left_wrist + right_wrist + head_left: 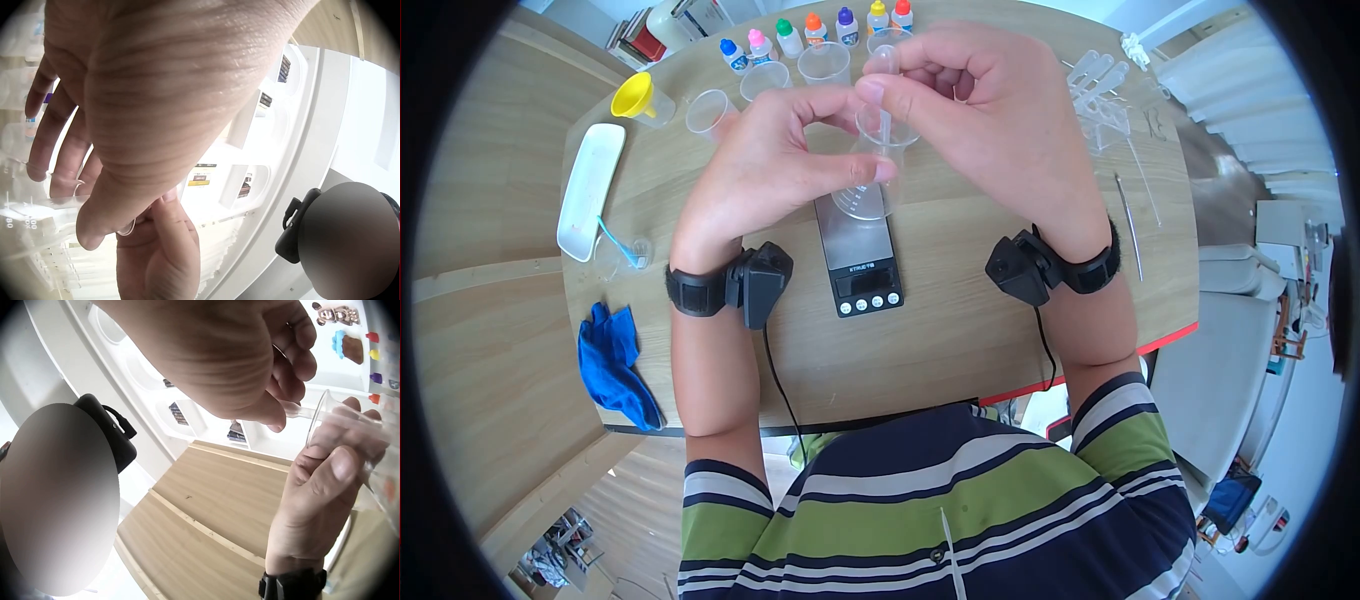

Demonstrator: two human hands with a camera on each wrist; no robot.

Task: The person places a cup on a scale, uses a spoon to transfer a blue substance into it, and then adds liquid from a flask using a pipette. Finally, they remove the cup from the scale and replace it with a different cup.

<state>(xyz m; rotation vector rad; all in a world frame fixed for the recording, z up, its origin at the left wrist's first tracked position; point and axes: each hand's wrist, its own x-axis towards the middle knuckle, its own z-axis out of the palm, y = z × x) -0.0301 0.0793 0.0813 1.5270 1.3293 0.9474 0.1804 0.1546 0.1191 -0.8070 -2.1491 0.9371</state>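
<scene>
My left hand (pixel 775 150) grips a clear graduated measuring cup (pixel 862 203) between thumb and fingers, above a digital scale (pixel 858 250). Printed marks on its wall show in the left wrist view. In my right hand (pixel 1000 110), thumb and fingertips pinch a clear plastic dropper (pixel 885 62). The dropper's lower part reaches into the cup's mouth, as the right wrist view also shows, with the left hand (pixel 319 494) wrapped round the cup just beyond. Part of the scale's plate is hidden behind the cup.
Several dropper bottles with coloured caps (pixel 788 38) line the table's far edge, with clear cups (pixel 824 62) before them. Left are a yellow funnel (pixel 632 95), a white tray (pixel 590 190) and a blue cloth (pixel 612 362). Right are a clear tube rack (pixel 1105 120) and a metal rod (pixel 1130 225).
</scene>
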